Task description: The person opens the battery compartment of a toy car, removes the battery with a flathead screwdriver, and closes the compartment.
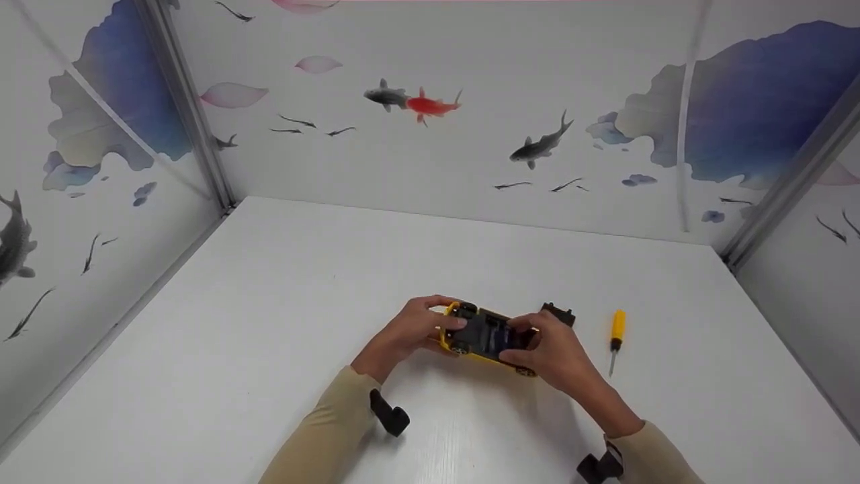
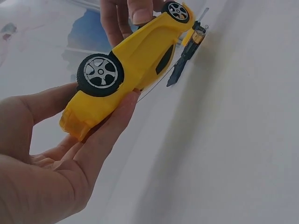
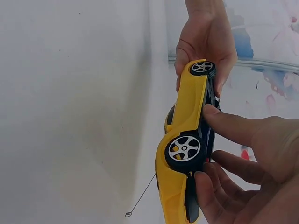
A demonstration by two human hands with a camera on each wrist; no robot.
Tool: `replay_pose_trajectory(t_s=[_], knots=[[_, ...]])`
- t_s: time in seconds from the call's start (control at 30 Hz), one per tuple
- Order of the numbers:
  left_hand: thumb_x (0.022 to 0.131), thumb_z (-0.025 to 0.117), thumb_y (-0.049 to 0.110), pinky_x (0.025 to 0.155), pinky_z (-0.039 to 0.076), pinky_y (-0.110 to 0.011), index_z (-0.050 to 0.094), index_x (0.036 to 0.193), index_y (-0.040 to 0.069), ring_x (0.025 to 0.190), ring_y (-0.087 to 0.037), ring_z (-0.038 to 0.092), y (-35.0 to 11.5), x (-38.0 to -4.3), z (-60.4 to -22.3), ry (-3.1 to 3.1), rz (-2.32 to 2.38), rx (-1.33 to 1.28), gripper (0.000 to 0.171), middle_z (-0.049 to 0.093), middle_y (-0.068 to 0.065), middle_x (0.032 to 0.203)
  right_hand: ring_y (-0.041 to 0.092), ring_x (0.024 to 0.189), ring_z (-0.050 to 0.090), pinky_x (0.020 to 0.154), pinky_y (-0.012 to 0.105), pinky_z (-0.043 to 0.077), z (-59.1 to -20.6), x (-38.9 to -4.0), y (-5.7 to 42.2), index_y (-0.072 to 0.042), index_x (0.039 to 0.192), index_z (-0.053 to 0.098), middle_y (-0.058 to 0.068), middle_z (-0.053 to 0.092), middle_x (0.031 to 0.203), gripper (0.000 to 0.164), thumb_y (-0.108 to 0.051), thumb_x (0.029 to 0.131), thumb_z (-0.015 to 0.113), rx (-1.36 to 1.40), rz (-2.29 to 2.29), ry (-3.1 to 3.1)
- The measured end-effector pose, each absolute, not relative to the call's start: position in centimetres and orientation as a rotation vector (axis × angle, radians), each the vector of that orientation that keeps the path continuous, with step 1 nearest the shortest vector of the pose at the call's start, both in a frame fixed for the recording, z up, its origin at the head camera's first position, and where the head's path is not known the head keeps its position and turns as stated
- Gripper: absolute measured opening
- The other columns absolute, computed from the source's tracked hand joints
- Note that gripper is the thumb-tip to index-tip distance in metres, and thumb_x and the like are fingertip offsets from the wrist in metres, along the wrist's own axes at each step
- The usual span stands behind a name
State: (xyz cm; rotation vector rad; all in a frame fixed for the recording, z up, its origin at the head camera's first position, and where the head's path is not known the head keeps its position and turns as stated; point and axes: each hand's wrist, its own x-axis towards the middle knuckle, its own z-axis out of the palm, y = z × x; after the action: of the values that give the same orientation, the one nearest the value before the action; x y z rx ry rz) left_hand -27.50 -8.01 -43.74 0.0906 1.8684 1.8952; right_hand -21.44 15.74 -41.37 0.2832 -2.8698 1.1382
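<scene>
A yellow toy car (image 1: 478,334) is held underside up above the white table, its black base and a recess facing the head camera. My left hand (image 1: 416,327) grips one end of it, the thumb on the base and fingers along the yellow body (image 2: 140,46). At the other end my right hand (image 1: 552,346) has thumb and fingertips against the base beside the recess, near a spoked wheel (image 3: 184,148). Whether a small piece lies between those fingertips is hidden. A thin wire with a looped tip (image 3: 128,214) sticks out from the car.
Behind my right hand a black plastic part (image 1: 559,314) lies on the white table (image 1: 282,269). A screwdriver (image 1: 617,329) with a yellow handle lies to its right, tip toward me. Printed panels (image 1: 470,161) enclose the table at the back and sides.
</scene>
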Motion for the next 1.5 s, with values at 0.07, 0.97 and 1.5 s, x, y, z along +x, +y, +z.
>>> replay_pose_trajectory(t_s=[0.07, 0.97, 1.5], knots=[[0.088, 0.075, 0.018, 0.081, 0.062, -0.044, 0.063, 0.132, 0.010, 0.099, -0.031, 0.072, -8.0, -27.5, -43.7, 1.865, 1.896, 0.091, 0.046, 0.060, -0.020, 0.127, 0.018, 0.088, 0.060, 0.074, 0.029, 0.056, -41.5, -21.4, 15.8, -0.010, 0.117, 0.071, 0.009, 0.060, 0.111, 0.040, -0.014, 0.080, 0.084, 0.283, 1.142, -2.863], [0.089, 0.074, 0.019, 0.079, 0.063, -0.042, 0.063, 0.134, 0.012, 0.098, -0.031, 0.072, -8.0, -27.3, -43.6, 1.917, 1.880, 0.059, 0.046, 0.059, -0.020, 0.129, 0.018, 0.097, 0.056, 0.080, 0.027, 0.054, -42.4, -21.5, 16.9, -0.017, 0.115, 0.073, 0.004, 0.063, 0.110, 0.023, -0.030, 0.101, 0.058, 0.620, 1.231, -2.851], [0.090, 0.073, 0.018, 0.081, 0.062, -0.044, 0.060, 0.137, 0.009, 0.101, -0.033, 0.072, -8.0, -27.3, -43.8, 1.867, 1.913, 0.088, 0.049, 0.060, -0.021, 0.130, 0.015, 0.084, 0.059, 0.068, 0.021, 0.055, -42.5, -20.8, 16.7, -0.019, 0.110, 0.076, 0.003, 0.063, 0.103, 0.025, -0.010, 0.087, 0.077, 0.627, 1.138, -2.825]])
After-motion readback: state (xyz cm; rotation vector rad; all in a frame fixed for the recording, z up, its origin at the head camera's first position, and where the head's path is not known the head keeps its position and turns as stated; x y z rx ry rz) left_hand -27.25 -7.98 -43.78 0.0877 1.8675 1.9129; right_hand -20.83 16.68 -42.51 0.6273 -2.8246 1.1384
